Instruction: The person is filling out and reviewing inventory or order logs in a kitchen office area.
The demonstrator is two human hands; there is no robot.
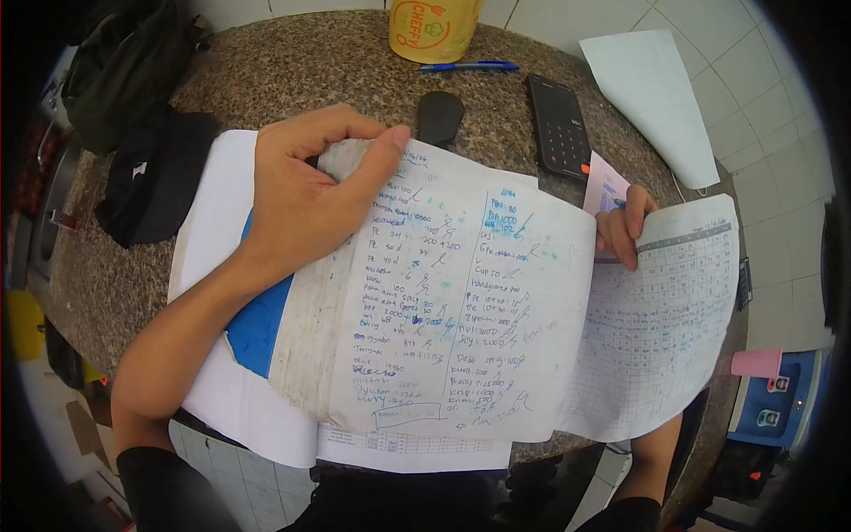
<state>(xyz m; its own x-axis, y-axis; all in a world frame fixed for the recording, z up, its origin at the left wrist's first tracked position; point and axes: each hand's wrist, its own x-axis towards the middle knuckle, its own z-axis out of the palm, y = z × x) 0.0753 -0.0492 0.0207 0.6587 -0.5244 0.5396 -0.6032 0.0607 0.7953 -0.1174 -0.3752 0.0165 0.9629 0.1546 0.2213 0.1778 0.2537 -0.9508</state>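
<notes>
My left hand [319, 179] grips the top edge of a worn notebook [459, 299], its thumb over the handwritten page and its fingers bent behind. At the right, my right hand [625, 229] holds the left edge of a curled sheet with a printed table [658, 319]; a pen, mostly hidden, shows between its fingers. Behind that hand stands a pink paper [606, 183] bearing writing. Under the notebook lie white papers [226, 419] and a blue cover [256, 332].
Beyond the notebook are a smartphone [558, 126] showing a calculator, a black computer mouse [440, 118], a blue pen [469, 66] and a yellow cup [435, 30]. A black cap [156, 179] and dark cloth [126, 80] lie left on the granite counter [299, 66]. White paper [655, 100] leans at right.
</notes>
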